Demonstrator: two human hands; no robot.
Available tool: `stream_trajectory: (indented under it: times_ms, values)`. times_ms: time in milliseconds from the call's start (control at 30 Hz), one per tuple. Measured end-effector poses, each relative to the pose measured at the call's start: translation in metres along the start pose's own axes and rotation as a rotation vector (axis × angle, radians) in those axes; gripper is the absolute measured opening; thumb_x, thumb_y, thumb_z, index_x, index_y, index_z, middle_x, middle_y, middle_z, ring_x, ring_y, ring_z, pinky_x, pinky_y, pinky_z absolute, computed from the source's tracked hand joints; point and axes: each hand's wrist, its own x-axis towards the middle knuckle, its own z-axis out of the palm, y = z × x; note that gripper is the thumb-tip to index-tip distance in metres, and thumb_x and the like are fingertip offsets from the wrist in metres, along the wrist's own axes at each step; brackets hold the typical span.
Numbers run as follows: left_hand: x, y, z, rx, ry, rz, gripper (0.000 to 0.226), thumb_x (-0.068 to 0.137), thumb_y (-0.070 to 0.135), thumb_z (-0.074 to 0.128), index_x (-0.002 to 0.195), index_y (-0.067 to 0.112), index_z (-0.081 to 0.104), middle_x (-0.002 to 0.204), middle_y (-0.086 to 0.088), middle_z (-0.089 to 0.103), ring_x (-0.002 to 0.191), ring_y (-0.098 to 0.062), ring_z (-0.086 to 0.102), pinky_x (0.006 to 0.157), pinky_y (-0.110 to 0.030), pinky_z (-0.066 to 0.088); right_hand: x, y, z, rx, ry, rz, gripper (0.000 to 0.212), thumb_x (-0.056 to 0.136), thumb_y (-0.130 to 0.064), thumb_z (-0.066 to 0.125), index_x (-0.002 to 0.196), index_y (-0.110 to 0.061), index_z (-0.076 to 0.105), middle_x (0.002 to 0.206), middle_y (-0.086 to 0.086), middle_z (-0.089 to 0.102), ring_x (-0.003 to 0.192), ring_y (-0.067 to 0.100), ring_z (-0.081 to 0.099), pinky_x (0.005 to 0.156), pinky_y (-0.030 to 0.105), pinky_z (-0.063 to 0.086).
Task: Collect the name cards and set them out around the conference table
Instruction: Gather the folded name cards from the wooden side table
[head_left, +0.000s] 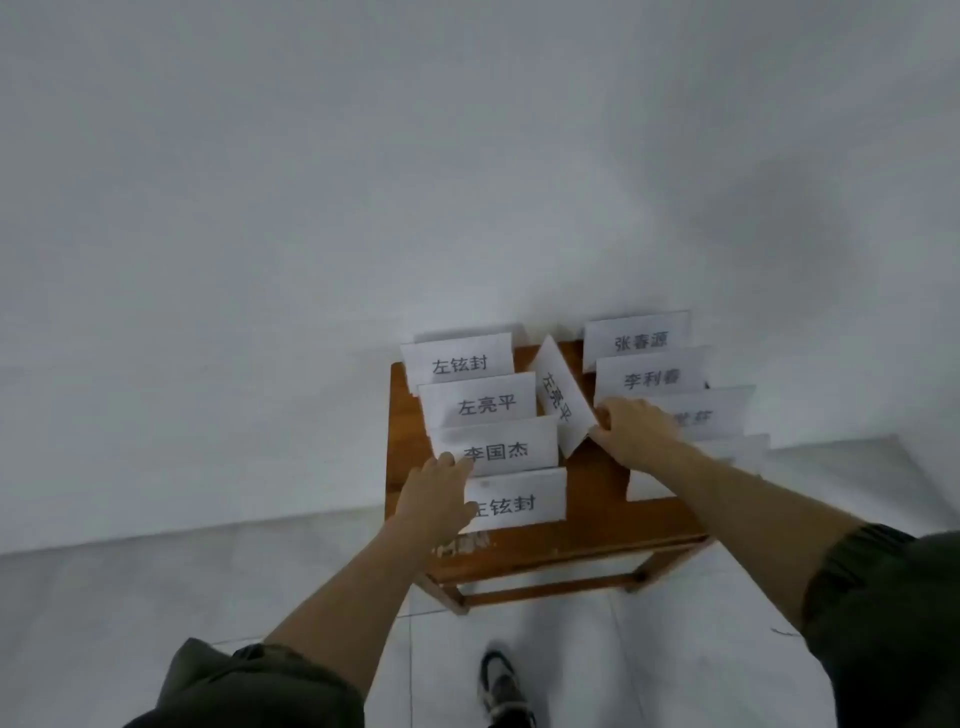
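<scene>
The right hand (636, 428), pinching the tilted name card (558, 397), covers most print on the card behind it (722, 410), and its forearm (727, 491) hides the name on the nearest right card (641, 488). The left hand (441, 499) covers the first character on the nearest left card (519, 501); its fingers (457, 465) are too blurred to tell their hold.

We see through a single head-worn wide-angle camera, facing forward and steeply down, near above a small wooden table (597, 483) set against a white wall (467, 156).
</scene>
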Motion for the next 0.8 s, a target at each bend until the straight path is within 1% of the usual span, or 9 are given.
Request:
stream_trajectory:
  times_ms: [100, 200, 300, 400, 467, 567, 633, 700, 800]
  values:
    - [0.023, -0.009, 0.009, -0.018, -0.098, 0.033, 0.052, 0.087, 0.041, 0.062, 0.132, 0.023, 0.045, 0.122, 0.0, 0.055, 0.111, -0.021, 0.054, 0.095, -0.035, 0.043, 0.028, -0.004, 0.012, 0.02, -0.015, 0.047, 0.025, 0.091, -0.04, 0.055, 0.103, -0.018, 0.053, 0.103, 0.006, 0.061, 0.085, 0.022, 0.054, 0.071, 0.033, 0.043]
    - [0.036, -0.012, 0.017, -0.053, -0.181, 0.044, 0.047, 0.088, 0.037, 0.062, 0.129, 0.021, 0.047, 0.12, 0.0, 0.058, 0.107, -0.02, 0.057, 0.094, -0.035, 0.048, 0.051, -0.008, 0.023, 0.07, -0.037, 0.086, 0.037, 0.091, -0.04, 0.059, 0.116, -0.013, 0.052, 0.111, 0.008, 0.059, 0.096, 0.025, 0.057, 0.074, 0.034, 0.042]
    - [0.043, -0.016, 0.025, -0.057, -0.199, 0.053, 0.035, 0.092, 0.033, 0.055, 0.124, 0.021, 0.05, 0.116, -0.001, 0.06, 0.098, -0.02, 0.061, 0.087, -0.034, 0.053, 0.075, -0.012, 0.036, 0.136, -0.067, 0.149, 0.041, 0.089, -0.039, 0.061, 0.117, -0.012, 0.049, 0.114, 0.011, 0.058, 0.101, 0.029, 0.058, 0.077, 0.037, 0.047]
    - [0.044, -0.019, 0.03, -0.047, -0.19, 0.078, 0.034, 0.094, 0.035, 0.054, 0.126, 0.024, 0.05, 0.116, 0.001, 0.062, 0.095, -0.017, 0.062, 0.082, -0.031, 0.054, 0.092, -0.015, 0.049, 0.191, -0.104, 0.178, 0.047, 0.089, -0.041, 0.061, 0.123, -0.011, 0.046, 0.118, 0.013, 0.057, 0.105, 0.032, 0.058, 0.081, 0.041, 0.049]
    - [0.043, -0.02, 0.026, -0.065, -0.212, 0.065, 0.036, 0.093, 0.036, 0.055, 0.127, 0.025, 0.051, 0.116, 0.003, 0.063, 0.093, -0.016, 0.062, 0.08, -0.028, 0.054, 0.101, -0.014, 0.053, 0.199, -0.132, 0.202, 0.051, 0.09, -0.043, 0.06, 0.124, -0.009, 0.045, 0.118, 0.014, 0.057, 0.105, 0.033, 0.058, 0.076, 0.039, 0.047]
    - [0.04, -0.023, 0.012, -0.122, -0.247, 0.016, 0.038, 0.091, 0.036, 0.058, 0.127, 0.026, 0.054, 0.118, 0.003, 0.064, 0.096, -0.016, 0.063, 0.08, -0.029, 0.054, 0.109, -0.01, 0.057, 0.144, -0.144, 0.207, 0.047, 0.091, -0.043, 0.059, 0.12, -0.01, 0.045, 0.113, 0.014, 0.059, 0.095, 0.03, 0.057, 0.071, 0.036, 0.043]
    - [0.035, -0.026, -0.004, -0.143, -0.238, 0.001, 0.04, 0.091, 0.035, 0.059, 0.129, 0.028, 0.054, 0.121, 0.004, 0.063, 0.101, -0.016, 0.063, 0.083, -0.028, 0.054, 0.112, -0.006, 0.057, 0.119, -0.161, 0.199, 0.045, 0.091, -0.044, 0.058, 0.118, -0.01, 0.045, 0.111, 0.014, 0.059, 0.092, 0.028, 0.056, 0.071, 0.036, 0.044]
    - [0.03, -0.031, -0.027, -0.15, -0.2, -0.028, 0.043, 0.091, 0.036, 0.06, 0.133, 0.03, 0.051, 0.125, 0.006, 0.061, 0.105, -0.015, 0.061, 0.086, -0.027, 0.051, 0.114, -0.004, 0.054, 0.106, -0.18, 0.176, 0.044, 0.092, -0.044, 0.058, 0.117, -0.01, 0.046, 0.111, 0.014, 0.06, 0.097, 0.03, 0.059, 0.076, 0.038, 0.049]
    - [0.028, -0.037, -0.062, -0.158, -0.141, -0.08, 0.044, 0.091, 0.039, 0.059, 0.134, 0.033, 0.05, 0.125, 0.008, 0.062, 0.108, -0.015, 0.06, 0.09, -0.032, 0.051, 0.115, -0.003, 0.052, 0.114, -0.199, 0.165, 0.042, 0.091, -0.043, 0.059, 0.115, -0.011, 0.047, 0.107, 0.012, 0.06, 0.094, 0.029, 0.061, 0.081, 0.042, 0.054]
